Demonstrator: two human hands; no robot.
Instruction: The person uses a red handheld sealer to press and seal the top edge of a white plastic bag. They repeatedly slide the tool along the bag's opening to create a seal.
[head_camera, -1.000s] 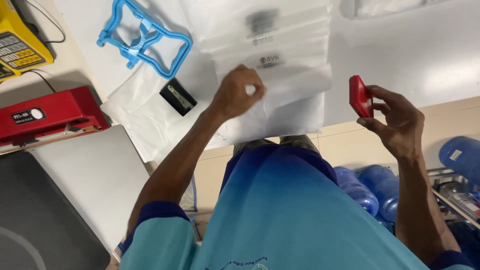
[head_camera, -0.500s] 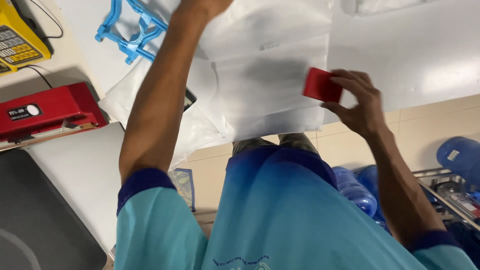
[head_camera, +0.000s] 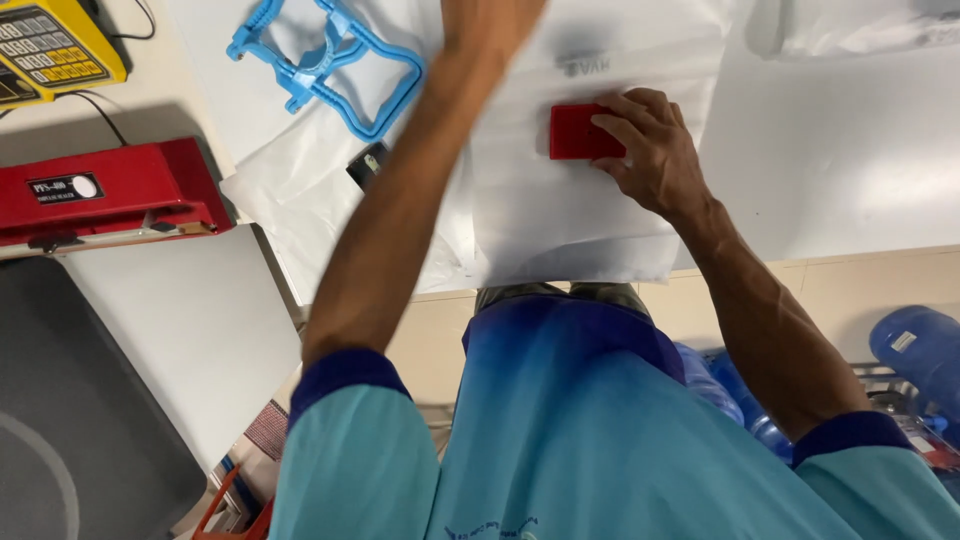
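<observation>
My right hand (head_camera: 650, 150) presses a small red rectangular block (head_camera: 575, 132) flat onto a stack of white plastic bags (head_camera: 570, 215) lying on the white table. My fingers curl over the block's right side. My left hand (head_camera: 490, 20) reaches far forward over the top of the same stack; its fingers run out of view at the upper edge, so what they touch is hidden. My left forearm crosses the bags diagonally.
A blue plastic frame (head_camera: 330, 60) lies at the back left on more white bags. A small black object (head_camera: 368, 165) peeks out beside my left arm. A red heat sealer (head_camera: 110, 195) and a yellow keypad device (head_camera: 55, 50) stand at left. Blue water bottles (head_camera: 925, 345) sit below right.
My right hand brought the red block from the air at the right down onto the bag stack. My left hand slid forward from the stack's middle to beyond its top edge.
</observation>
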